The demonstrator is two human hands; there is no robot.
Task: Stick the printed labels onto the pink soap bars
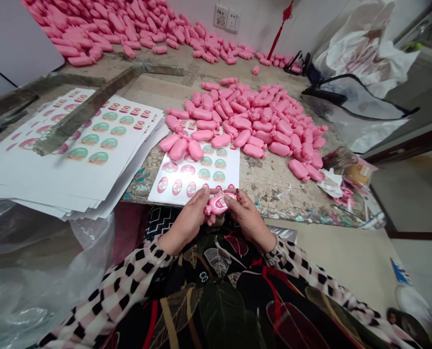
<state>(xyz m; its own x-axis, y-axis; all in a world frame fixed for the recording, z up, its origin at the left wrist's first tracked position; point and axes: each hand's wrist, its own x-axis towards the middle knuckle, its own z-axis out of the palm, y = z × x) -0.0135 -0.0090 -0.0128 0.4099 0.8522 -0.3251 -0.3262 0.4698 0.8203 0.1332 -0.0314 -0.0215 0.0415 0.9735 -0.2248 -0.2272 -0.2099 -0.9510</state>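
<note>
At a worn table [266,189] with white wall [259,29] on its far side, left hand [192,216] and right hand [249,216] pinch a pink piece [217,205].

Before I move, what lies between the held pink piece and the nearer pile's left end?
In the head view, the sticker sheet lies between the held pink piece and the left end of the nearer pile, its far part under that pile.

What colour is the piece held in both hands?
The held piece is pink; the head view shows it best.
</note>
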